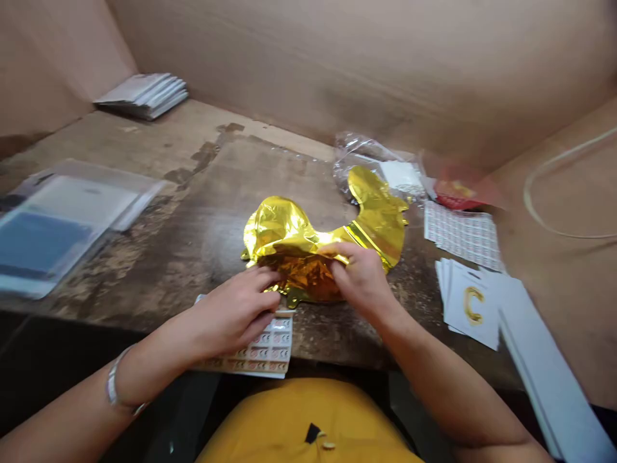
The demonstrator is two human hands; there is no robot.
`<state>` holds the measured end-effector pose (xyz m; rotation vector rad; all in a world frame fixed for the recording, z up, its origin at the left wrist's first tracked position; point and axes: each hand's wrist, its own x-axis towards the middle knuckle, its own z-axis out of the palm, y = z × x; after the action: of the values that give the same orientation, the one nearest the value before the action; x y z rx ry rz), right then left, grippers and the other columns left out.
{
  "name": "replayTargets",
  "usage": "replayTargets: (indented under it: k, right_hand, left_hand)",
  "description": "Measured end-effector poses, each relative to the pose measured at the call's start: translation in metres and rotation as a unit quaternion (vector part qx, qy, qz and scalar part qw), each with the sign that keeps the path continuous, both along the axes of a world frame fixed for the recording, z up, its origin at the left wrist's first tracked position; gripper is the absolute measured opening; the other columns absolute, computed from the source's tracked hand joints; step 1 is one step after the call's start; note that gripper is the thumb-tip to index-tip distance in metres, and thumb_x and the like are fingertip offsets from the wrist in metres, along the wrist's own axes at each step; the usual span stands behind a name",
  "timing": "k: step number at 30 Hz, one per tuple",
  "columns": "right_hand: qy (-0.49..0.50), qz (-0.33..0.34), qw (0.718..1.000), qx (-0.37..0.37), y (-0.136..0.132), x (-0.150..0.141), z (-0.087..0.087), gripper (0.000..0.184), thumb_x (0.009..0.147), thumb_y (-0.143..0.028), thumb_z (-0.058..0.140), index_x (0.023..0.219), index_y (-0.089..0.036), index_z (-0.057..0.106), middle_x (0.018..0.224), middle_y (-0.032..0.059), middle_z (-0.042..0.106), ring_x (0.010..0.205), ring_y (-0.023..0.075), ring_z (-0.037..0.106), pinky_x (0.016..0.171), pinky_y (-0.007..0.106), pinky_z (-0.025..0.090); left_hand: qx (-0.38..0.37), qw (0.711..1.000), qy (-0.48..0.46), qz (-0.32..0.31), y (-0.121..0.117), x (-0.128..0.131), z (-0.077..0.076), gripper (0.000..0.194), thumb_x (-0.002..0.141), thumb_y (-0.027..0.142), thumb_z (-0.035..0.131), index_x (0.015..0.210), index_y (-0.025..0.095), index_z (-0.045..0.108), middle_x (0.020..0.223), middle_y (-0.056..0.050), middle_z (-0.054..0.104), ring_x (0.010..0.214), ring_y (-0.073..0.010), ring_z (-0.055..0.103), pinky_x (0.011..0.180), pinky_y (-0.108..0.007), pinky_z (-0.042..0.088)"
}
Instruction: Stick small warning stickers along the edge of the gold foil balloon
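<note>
A flat gold foil balloon point(284, 222), curved like a letter C, lies across the middle of the worn table with its near edge partly folded up. My right hand point(361, 276) pinches the balloon's near edge between thumb and fingers. At the balloon's left near edge, my left hand point(241, 305) has its fingers curled against the foil; its fingertips are partly hidden there. Under and beside my left hand, a sheet of small printed stickers point(277, 350) lies at the table's front edge.
To the right are cards with a gold C point(472, 305), another sticker sheet point(463, 235), a red packet point(463, 186) and a long white strip point(544, 360). Clear plastic bags point(366, 154) lie behind the balloon. Left are plastic sleeves point(62, 225) and a stack point(144, 93).
</note>
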<state>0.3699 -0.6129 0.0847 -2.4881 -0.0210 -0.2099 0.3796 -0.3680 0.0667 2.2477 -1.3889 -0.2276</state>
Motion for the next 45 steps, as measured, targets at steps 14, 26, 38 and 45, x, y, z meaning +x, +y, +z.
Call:
replayTargets:
  k: [14,26,38,45]
  right_hand:
    - [-0.13,-0.331,0.935,-0.005,-0.155,0.077,0.004,0.006,0.075,-0.025,0.06,0.073,-0.019,0.057,0.089,0.0117,0.062,0.1,0.0249,0.053,0.091,0.042,0.04]
    - [0.189,0.167,0.956,0.147,0.049,-0.073,0.024,0.01,0.086,-0.024,0.058,0.081,-0.019,0.066,0.07,-0.0029,0.064,0.064,0.0104,0.056,0.06,0.022,0.043]
    - [0.258,0.084,0.928,0.254,0.042,-0.08,0.0,0.016,0.083,-0.033,0.063,0.08,-0.017,0.063,0.072,0.0013,0.064,0.065,0.014,0.057,0.059,0.027,0.048]
    - [-0.09,0.183,0.977,-0.064,0.049,-0.076,0.017,0.015,0.086,-0.021,0.061,0.099,-0.018,0.068,0.092,0.0072,0.067,0.091,0.021,0.055,0.082,0.038,0.049]
  left_hand:
    - [0.019,1.0,0.023,0.0,0.002,0.004,-0.008,0.019,0.092,0.022,0.043,0.081,0.02,0.058,0.138,-0.007,0.051,0.132,-0.0281,0.043,0.109,-0.051,0.036]
    - [-0.053,0.936,0.31,0.16,0.005,-0.03,0.032,0.016,0.087,0.029,0.055,0.09,0.021,0.067,0.085,0.001,0.07,0.075,-0.0137,0.062,0.066,-0.023,0.044]
    - [-0.029,0.844,0.498,0.195,0.016,-0.033,0.023,0.022,0.081,0.038,0.061,0.082,0.017,0.068,0.071,0.001,0.066,0.061,-0.011,0.056,0.054,-0.019,0.041]
    - [-0.023,0.827,0.523,0.205,0.012,-0.036,0.021,0.024,0.081,0.039,0.062,0.081,0.016,0.069,0.07,0.0,0.066,0.06,-0.0121,0.056,0.051,-0.019,0.042]
